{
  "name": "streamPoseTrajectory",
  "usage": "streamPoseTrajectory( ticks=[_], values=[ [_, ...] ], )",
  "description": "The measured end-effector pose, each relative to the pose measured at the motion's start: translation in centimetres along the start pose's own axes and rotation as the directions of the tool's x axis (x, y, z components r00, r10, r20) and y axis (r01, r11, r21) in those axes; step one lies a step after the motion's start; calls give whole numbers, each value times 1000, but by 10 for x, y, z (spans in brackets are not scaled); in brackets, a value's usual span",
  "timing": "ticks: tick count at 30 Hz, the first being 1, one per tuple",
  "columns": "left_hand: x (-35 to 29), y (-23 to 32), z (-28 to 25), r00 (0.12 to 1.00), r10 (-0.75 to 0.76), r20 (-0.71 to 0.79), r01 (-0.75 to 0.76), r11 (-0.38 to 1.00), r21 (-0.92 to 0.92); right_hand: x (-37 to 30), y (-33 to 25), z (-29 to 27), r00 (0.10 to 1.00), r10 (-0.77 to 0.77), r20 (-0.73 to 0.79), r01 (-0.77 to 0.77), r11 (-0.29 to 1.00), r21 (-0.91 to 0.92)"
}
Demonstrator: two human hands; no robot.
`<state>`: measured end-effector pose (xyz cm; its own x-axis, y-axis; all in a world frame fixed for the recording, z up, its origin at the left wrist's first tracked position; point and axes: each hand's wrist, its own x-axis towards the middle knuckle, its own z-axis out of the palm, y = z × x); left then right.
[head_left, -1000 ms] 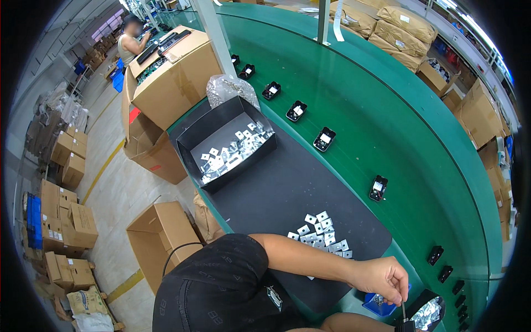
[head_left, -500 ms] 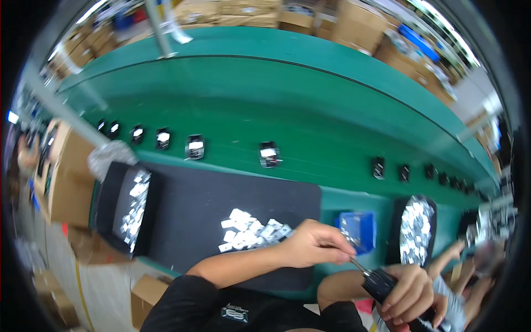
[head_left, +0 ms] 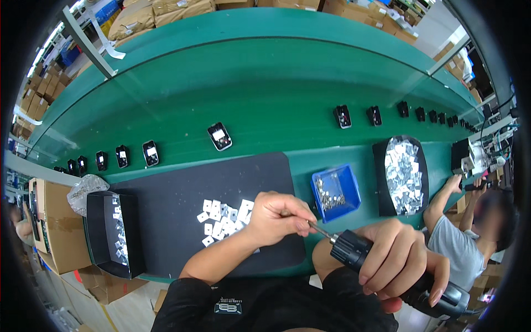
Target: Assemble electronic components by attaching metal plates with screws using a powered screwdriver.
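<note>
My right hand (head_left: 401, 263) is wrapped round a black electric screwdriver (head_left: 352, 249), which tilts with its bit up and to the left. A cord leaves its lower end. At the bit's tip my left hand (head_left: 279, 218) is closed in a pinch between thumb and forefinger; whatever tiny piece lies there is too small to make out. Just beyond the bit stands a blue bin (head_left: 354, 191) with small metal parts, seemingly screws. Partly behind my left hand, a pile of small white and silvery plates (head_left: 217, 216) lies on a dark grey mat (head_left: 171, 210).
A black tray (head_left: 133, 238) of plates stands at left beside a cardboard box (head_left: 63, 227). Another black tray (head_left: 385, 191), heaped with shiny pieces, stands at right. Small black housings (head_left: 219, 136) line the green bench (head_left: 265, 130). A co-worker (head_left: 462, 232) sits at far right.
The whole view has shifted, so the bench and trays sit differently in it. Both hands keep their hold, with the bit's tip still at my left fingers.
</note>
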<state>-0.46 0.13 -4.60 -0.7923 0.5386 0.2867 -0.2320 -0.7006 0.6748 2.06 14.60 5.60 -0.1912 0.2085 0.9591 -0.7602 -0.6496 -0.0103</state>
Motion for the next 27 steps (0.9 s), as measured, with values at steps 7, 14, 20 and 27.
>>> streamPoseTrajectory(
  ticks=[7, 14, 20, 27],
  values=[
    [4, -1, -9, 965, 237, 113, -250, 961, 122, 0, 4, -4, 998, 13, 61, -16, 998, 53],
    [6, 3, -10, 944, 184, 275, -244, 948, 204, -2, -1, -7, 998, 59, 13, -59, 998, 26],
    [13, 9, -23, 941, 146, 305, -230, 938, 260, -2, -4, -11, 999, 39, 37, -38, 999, -23],
    [-20, 70, -58, 965, 191, 180, -249, 450, 858, 1, -23, -9, 987, 83, -141, -97, 991, -94]
  ],
)
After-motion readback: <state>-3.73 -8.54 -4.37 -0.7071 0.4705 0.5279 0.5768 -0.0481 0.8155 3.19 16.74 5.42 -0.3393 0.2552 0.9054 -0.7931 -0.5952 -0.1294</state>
